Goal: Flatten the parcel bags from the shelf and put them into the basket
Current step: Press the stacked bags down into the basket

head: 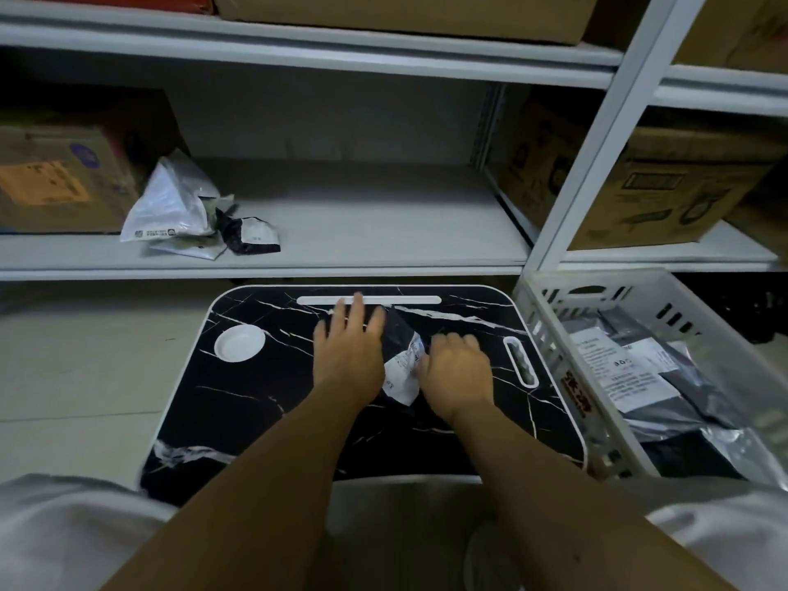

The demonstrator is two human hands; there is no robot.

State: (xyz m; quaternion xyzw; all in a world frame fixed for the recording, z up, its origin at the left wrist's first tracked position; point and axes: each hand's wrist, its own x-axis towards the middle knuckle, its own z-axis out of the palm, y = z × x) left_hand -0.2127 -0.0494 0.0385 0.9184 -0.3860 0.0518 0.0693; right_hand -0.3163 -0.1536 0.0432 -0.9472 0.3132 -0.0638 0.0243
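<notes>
While the straight fingers of the left hand lie flat on the black parcel bag, pinning its far side down, the right hand has its fingers curled down over the bag's near right edge; whether they pinch the film or only press it I cannot tell. That bag lies crumpled in the middle of the black marbled desk, its white label creased upward between the hands. It looks thin, light, soft and a little slippery, so I would hold one edge still and sweep outward. More crumpled bags wait on the shelf, and the basket at the right already holds flattened ones.
</notes>
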